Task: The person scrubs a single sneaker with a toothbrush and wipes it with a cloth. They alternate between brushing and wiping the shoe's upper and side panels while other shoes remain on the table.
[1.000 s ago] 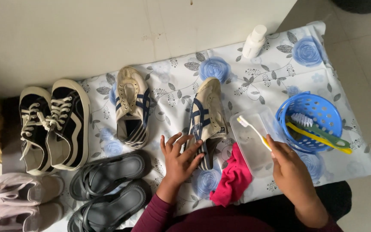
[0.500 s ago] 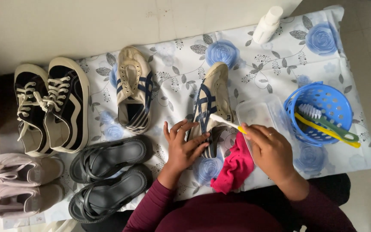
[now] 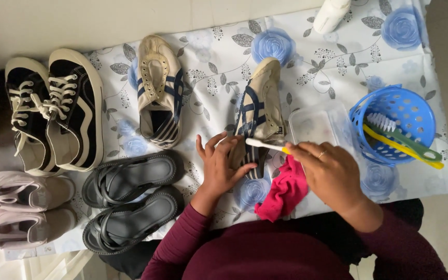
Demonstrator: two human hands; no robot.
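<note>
Lying toe-up, the striped sneaker (image 3: pixel 259 111) meets a crosswise toothbrush (image 3: pixel 265 145).

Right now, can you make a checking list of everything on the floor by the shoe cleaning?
Surface: flowered cloth spread on a pale floor.
Job's things: beige shoe with blue stripes, toothbrush laid against it.
Clutter: matching shoe, black sneakers, black sandals, pale pink shoes, pink rag, clear tub, blue basket with brushes, white bottle.
Grippers: left hand steadies the shoe; right hand holds the toothbrush.
Cables: nothing seen.
Surroundings: floor tiles; maroon sleeves.
</note>
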